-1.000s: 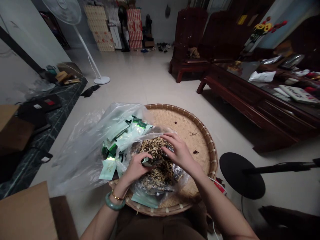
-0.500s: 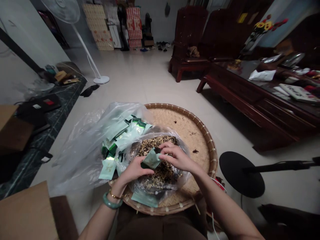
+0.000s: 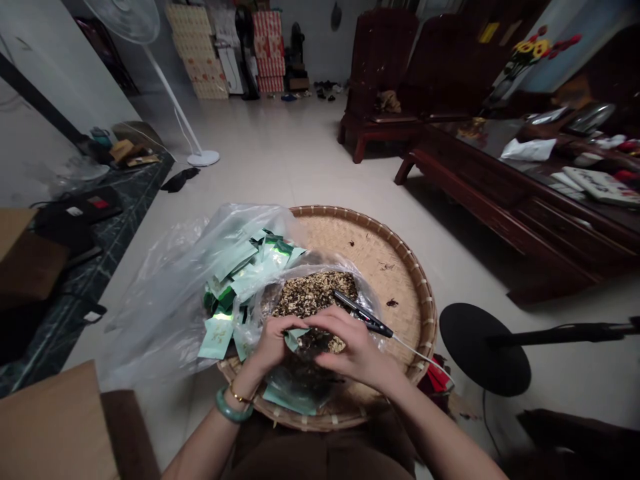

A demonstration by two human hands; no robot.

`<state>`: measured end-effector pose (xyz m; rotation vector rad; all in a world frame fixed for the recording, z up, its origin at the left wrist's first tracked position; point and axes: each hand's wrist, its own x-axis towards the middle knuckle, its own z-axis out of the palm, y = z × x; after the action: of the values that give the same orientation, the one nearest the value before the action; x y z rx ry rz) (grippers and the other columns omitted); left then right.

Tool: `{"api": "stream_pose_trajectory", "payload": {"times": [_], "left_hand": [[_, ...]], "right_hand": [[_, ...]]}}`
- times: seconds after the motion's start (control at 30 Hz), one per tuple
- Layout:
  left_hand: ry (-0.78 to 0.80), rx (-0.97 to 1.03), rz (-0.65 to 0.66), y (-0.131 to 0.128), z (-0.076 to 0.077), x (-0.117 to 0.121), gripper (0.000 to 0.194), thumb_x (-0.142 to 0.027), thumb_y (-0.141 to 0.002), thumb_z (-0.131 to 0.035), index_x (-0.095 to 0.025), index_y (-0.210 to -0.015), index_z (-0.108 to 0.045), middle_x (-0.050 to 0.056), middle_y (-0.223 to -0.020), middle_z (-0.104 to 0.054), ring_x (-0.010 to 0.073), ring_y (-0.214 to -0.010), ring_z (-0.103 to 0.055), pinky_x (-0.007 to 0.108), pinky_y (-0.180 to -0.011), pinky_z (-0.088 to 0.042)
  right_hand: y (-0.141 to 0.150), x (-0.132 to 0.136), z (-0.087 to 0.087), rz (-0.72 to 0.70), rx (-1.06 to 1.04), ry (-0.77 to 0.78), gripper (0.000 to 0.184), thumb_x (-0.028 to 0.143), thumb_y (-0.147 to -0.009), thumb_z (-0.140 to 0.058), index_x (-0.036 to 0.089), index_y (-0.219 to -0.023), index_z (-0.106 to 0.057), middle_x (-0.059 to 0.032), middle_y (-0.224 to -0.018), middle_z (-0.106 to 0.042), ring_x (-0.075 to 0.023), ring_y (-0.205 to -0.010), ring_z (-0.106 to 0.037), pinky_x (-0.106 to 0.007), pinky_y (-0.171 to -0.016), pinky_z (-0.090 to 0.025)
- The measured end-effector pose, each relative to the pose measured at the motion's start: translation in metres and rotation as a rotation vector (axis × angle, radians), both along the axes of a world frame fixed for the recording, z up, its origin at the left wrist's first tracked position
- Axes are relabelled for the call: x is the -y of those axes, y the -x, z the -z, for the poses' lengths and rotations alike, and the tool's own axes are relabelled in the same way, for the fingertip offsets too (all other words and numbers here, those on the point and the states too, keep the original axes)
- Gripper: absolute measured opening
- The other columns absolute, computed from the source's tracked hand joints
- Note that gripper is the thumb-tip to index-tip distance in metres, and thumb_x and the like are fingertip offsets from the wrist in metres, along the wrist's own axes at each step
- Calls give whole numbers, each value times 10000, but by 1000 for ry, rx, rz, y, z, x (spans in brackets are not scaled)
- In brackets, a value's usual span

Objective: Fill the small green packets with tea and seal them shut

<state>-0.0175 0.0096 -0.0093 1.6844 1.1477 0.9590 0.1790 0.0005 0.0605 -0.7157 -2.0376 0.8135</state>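
A shallow round bamboo tray point(image 3: 405, 267) holds a clear plastic bag of dark and pale dried bits, like loose tea point(image 3: 313, 290). Over the bag, my left hand point(image 3: 275, 343) pinches a small pale green packet point(image 3: 295, 339), mostly hidden by the fingers. My right hand point(image 3: 357, 350) curves in from the other side, fingertips meeting the left ones at the packet's top. Its thumb stays apart from its fingers, with nothing plainly held between. Just beyond its knuckles lies a slim black corded tool point(image 3: 363, 313), resembling a small flat iron.
Many green packets point(image 3: 240, 267) fill a large clear plastic bag point(image 3: 165, 327) at the tray's left. A white cord point(image 3: 420, 353) crosses the tray's right rim. A round black stand base point(image 3: 485, 347) stands on the right; a cardboard box point(image 3: 55, 427) is at the left front.
Both hands have moved lower and nearer to me, and the packet has tipped mostly out of sight. The black tool now shows where my right hand was.
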Motion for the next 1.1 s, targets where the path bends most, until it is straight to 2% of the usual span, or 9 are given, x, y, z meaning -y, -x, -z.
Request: {"api": "stream_pose_trajectory", "payload": {"times": [0.17, 0.3, 0.4, 0.47, 0.6, 0.7, 0.83, 1.0, 1.1], "left_hand": [[3, -110, 35, 2, 2, 2, 168, -308, -675, -706, -152, -736, -689, 5, -661, -685, 157, -610, -602, 250, -594, -481], [13, -81, -128, 5, -3, 4, 403, -350, -581, -790, -153, -919, -695, 54, -871, -726, 210, -792, -649, 318, -752, -528], [54, 29, -228, 1, -13, 3, 307, -362, -668, -723, -141, -881, -712, 81, -861, -740, 209, -776, -671, 319, -750, -545], [81, 64, -254, -4, -20, 1, 232, -350, -713, -676, -138, -796, -722, 68, -776, -743, 189, -695, -668, 288, -684, -550], [99, 100, -271, -11, -25, -1, 205, -328, -730, -648, -135, -712, -717, 51, -696, -735, 164, -615, -651, 241, -592, -535], [112, 125, -293, -14, -25, 0, 206, -328, -707, -665, -131, -742, -716, 51, -710, -738, 162, -613, -654, 236, -582, -536], [194, 135, -233, -15, -25, 0, 263, -315, -655, -730, -130, -842, -721, 57, -781, -749, 172, -655, -674, 244, -613, -547], [263, 201, -226, -13, -22, -1, 240, -288, -687, -700, -135, -870, -732, 75, -849, -759, 195, -748, -696, 267, -695, -553], [289, 236, -236, -12, -18, 0, 225, -282, -692, -698, -137, -861, -733, 76, -848, -759, 192, -756, -694, 257, -687, -544]], "right_hand": [[6, -2, 12, 86, -70, 63, 211, 202, -856, -603, 213, -1063, -642, -64, -906, -655, -170, -824, -624, -302, -717, -528], [8, -7, 24, 178, -54, 188, 126, 220, -845, -611, 197, -946, -682, -58, -852, -673, -166, -761, -632, -293, -678, -514], [9, -12, 33, 220, -34, 284, 105, 250, -831, -621, 182, -863, -694, -52, -799, -665, -165, -725, -621, -279, -644, -494], [9, -14, 38, 243, -41, 332, 122, 272, -822, -627, 175, -818, -701, -53, -773, -660, -166, -712, -610, -270, -626, -480], [9, -19, 48, 274, -119, 413, 142, 302, -792, -653, 179, -751, -712, -53, -737, -658, -168, -689, -593, -267, -603, -460], [11, -21, 54, 309, -194, 444, 122, 301, -752, -687, 188, -720, -720, -50, -723, -648, -167, -682, -585, -271, -601, -452], [16, -22, 56, 329, -241, 497, 79, 274, -701, -718, 197, -717, -725, -29, -705, -618, -150, -656, -560, -257, -578, -431], [18, -24, 57, 295, -325, 751, 264, 254, -607, -758, 192, -857, -697, 33, -650, -547, -90, -526, -463, -212, -480, -371], [18, -24, 60, 296, -381, 837, 349, 259, -560, -775, 186, -882, -661, 50, -650, -546, -72, -507, -458, -200, -475, -373]]}}
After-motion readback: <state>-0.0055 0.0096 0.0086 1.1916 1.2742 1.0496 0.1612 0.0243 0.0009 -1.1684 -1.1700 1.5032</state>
